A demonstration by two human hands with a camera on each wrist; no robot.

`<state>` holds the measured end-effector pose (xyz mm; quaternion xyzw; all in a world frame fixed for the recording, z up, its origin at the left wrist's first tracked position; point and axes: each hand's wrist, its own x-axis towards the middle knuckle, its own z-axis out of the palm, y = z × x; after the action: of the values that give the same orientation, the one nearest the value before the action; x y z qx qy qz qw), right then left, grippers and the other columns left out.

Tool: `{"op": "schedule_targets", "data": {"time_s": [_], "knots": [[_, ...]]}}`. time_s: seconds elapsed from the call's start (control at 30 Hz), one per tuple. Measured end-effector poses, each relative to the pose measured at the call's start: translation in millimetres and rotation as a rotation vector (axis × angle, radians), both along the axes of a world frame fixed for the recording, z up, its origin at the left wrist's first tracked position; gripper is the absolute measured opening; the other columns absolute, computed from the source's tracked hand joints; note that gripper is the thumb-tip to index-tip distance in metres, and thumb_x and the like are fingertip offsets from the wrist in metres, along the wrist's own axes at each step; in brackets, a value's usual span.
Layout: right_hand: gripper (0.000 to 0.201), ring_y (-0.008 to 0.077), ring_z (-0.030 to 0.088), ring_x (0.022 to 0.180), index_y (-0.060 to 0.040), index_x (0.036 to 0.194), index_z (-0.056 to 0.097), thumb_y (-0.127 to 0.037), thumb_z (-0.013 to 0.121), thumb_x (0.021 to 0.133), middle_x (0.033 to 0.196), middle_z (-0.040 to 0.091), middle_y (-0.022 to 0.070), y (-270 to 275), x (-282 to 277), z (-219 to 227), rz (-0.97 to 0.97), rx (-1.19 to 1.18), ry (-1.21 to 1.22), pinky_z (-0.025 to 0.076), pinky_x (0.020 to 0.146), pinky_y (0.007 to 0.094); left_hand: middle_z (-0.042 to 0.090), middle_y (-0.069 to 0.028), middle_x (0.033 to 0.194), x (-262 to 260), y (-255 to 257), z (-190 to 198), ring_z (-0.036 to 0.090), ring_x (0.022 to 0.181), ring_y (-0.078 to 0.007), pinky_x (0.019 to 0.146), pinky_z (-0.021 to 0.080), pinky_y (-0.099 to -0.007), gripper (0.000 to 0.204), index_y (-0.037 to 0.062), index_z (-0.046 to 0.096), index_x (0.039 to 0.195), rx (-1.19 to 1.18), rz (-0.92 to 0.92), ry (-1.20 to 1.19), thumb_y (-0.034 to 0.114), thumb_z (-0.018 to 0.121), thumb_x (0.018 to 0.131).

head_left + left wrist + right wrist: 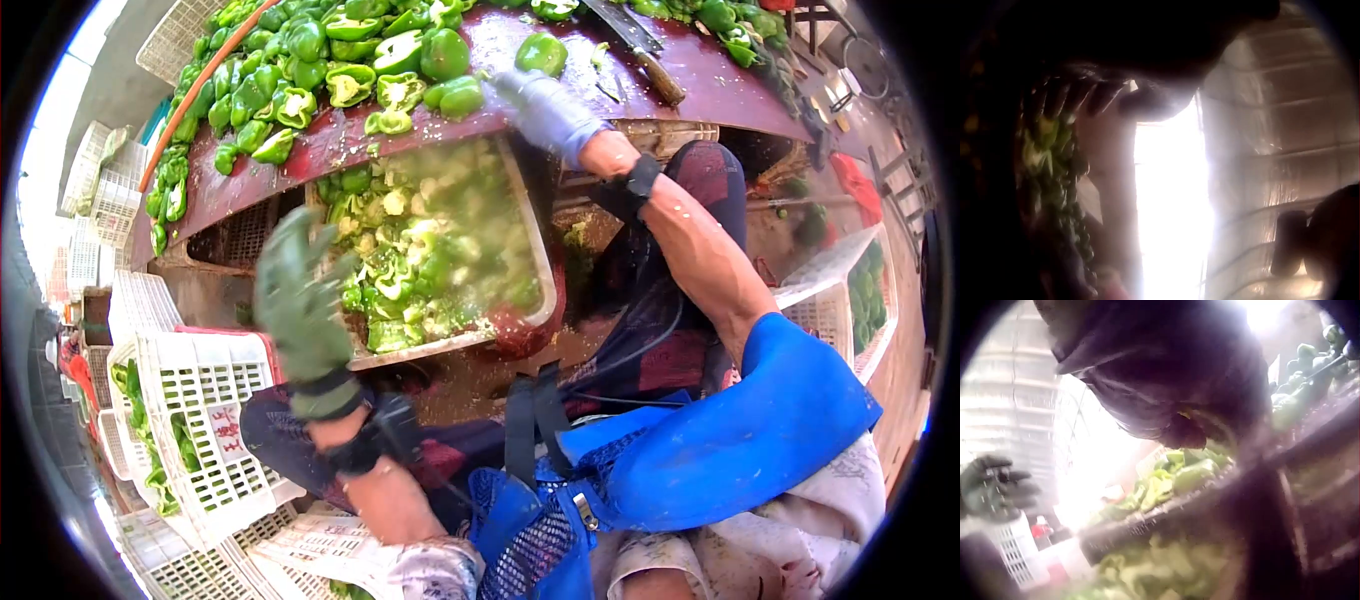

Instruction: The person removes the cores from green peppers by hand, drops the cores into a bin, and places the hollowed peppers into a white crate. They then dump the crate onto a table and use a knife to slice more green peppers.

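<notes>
My left hand (300, 290), in a green glove, is raised beside the left side of a crate (545, 265) full of cut green pepper pieces and seedy cores. Its fingers are spread and blurred, holding nothing; in the right wrist view the same gloved hand (997, 490) shows its fingers apart. My right hand (550, 115), in a pale purple glove, reaches over the near edge of the dark red tabletop (690, 60). Its fingers point toward halved green peppers (400, 90), with a whole green pepper (541, 54) just beyond. The fingertips are blurred.
A knife (640, 50) with a wooden handle lies on the tabletop to the right. Heaped green peppers (270, 80) cover its left side, beside an orange-brown rod (200, 85). White plastic crates (215, 425) stand at the left, another crate (830, 310) at the right.
</notes>
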<state>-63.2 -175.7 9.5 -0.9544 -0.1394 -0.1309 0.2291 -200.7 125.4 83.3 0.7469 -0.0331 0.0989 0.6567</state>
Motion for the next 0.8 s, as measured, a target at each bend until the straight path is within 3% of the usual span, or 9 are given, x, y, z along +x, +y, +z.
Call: {"op": "schedule_targets", "data": {"time_s": [0.07, 0.13, 0.17, 0.3, 0.33, 0.4, 0.53, 0.6, 0.8], "knots": [[0.039, 0.0201, 0.067, 0.08, -0.008, 0.131, 0.055, -0.015, 0.059, 0.093, 0.093, 0.069, 0.0135, -2, -28, 26, -0.02, 0.529, 0.457, 0.056, 0.072, 0.0336, 0.054, -0.015, 0.13, 12, -32, -25, 0.057, 0.114, -0.0297, 0.091, 0.051, -0.0432, 0.058, 0.0042, 0.049, 0.132, -0.138, -0.169, 0.122, 0.05, 0.046, 0.096], [0.048, 0.0148, 0.066, 0.076, -0.008, 0.136, 0.052, -0.02, 0.064, 0.092, 0.093, 0.07, 0.0095, -6, -27, 0, 0.452, 0.734, 0.285, 0.055, 0.069, 0.0285, 0.052, -0.0165, 0.132, 15, -55, -48, 0.055, 0.116, -0.0315, 0.093, 0.05, -0.0459, 0.061, 0.0046, 0.047, 0.134, -0.378, -0.243, 0.272, 0.051, 0.046, 0.095], [0.044, 0.0132, 0.065, 0.074, -0.0069, 0.132, 0.056, -0.02, 0.065, 0.091, 0.092, 0.07, 0.0064, 5, -39, 8, 0.452, 0.87, 0.489, 0.054, 0.066, 0.0271, 0.052, -0.0164, 0.132, 15, -62, -57, 0.056, 0.116, -0.0313, 0.093, 0.05, -0.0458, 0.06, 0.0047, 0.047, 0.134, -0.462, -0.268, 0.32, 0.05, 0.046, 0.095], [0.04, 0.0107, 0.066, 0.07, -0.0064, 0.117, 0.066, -0.022, 0.077, 0.082, 0.086, 0.071, 0.0042, 34, -69, 48, 0.485, 0.774, 0.91, 0.051, 0.056, 0.0234, 0.053, -0.0159, 0.131, 7, -70, -83, 0.056, 0.115, -0.0307, 0.093, 0.051, -0.0456, 0.057, 0.0051, 0.048, 0.134, -0.676, -0.267, 0.395, 0.047, 0.046, 0.095], [0.037, 0.0141, 0.067, 0.071, -0.01, 0.113, 0.068, -0.024, 0.078, 0.08, 0.088, 0.071, 0.0038, 40, -70, 48, 0.48, 0.7, 0.9, 0.052, 0.06, 0.0286, 0.053, -0.0157, 0.131, 3, -68, -85, 0.056, 0.115, -0.0306, 0.093, 0.051, -0.0455, 0.056, 0.0052, 0.048, 0.133, -0.699, -0.255, 0.394, 0.046, 0.046, 0.095], [0.037, 0.0213, 0.067, 0.077, -0.012, 0.109, 0.07, -0.028, 0.078, 0.078, 0.093, 0.07, 0.0055, 55, -59, 27, 0.553, 0.31, 0.03, 0.053, 0.067, 0.0353, 0.053, -0.0155, 0.13, -3, -63, -90, 0.056, 0.114, -0.0303, 0.093, 0.051, -0.0454, 0.054, 0.0055, 0.048, 0.133, -0.721, -0.229, 0.391, 0.044, 0.046, 0.096], [0.044, 0.0325, 0.065, 0.084, -0.0085, 0.106, 0.07, -0.035, 0.08, 0.072, 0.098, 0.065, 0.0117, 66, -83, 50, 0.501, 0.198, 0.201, 0.053, 0.075, 0.0404, 0.054, -0.0149, 0.129, -17, -49, -97, 0.057, 0.113, -0.0297, 0.092, 0.052, -0.0452, 0.051, 0.0059, 0.049, 0.133, -0.703, -0.182, 0.377, 0.041, 0.046, 0.096], [0.042, 0.031, 0.065, 0.083, -0.0071, 0.101, 0.07, -0.036, 0.079, 0.073, 0.095, 0.065, 0.0125, 75, -96, 46, 0.476, 0.04, 0.089, 0.053, 0.074, 0.0422, 0.054, -0.0147, 0.128, -22, -48, -100, 0.057, 0.113, -0.0294, 0.092, 0.052, -0.0451, 0.049, 0.0061, 0.049, 0.133, -0.667, -0.173, 0.362, 0.039, 0.047, 0.097], [0.031, 0.0299, 0.063, 0.073, -0.0034, 0.098, 0.054, -0.033, 0.06, 0.091, 0.087, 0.059, 0.015, 88, -90, -1, 0.552, -0.138, -0.126, 0.054, 0.06, 0.0371, 0.056, -0.0139, 0.127, -27, -58, -103, 0.058, 0.112, -0.0285, 0.092, 0.053, -0.0447, 0.044, 0.0068, 0.05, 0.132, -0.474, -0.159, 0.261, 0.034, 0.047, 0.098]]}}
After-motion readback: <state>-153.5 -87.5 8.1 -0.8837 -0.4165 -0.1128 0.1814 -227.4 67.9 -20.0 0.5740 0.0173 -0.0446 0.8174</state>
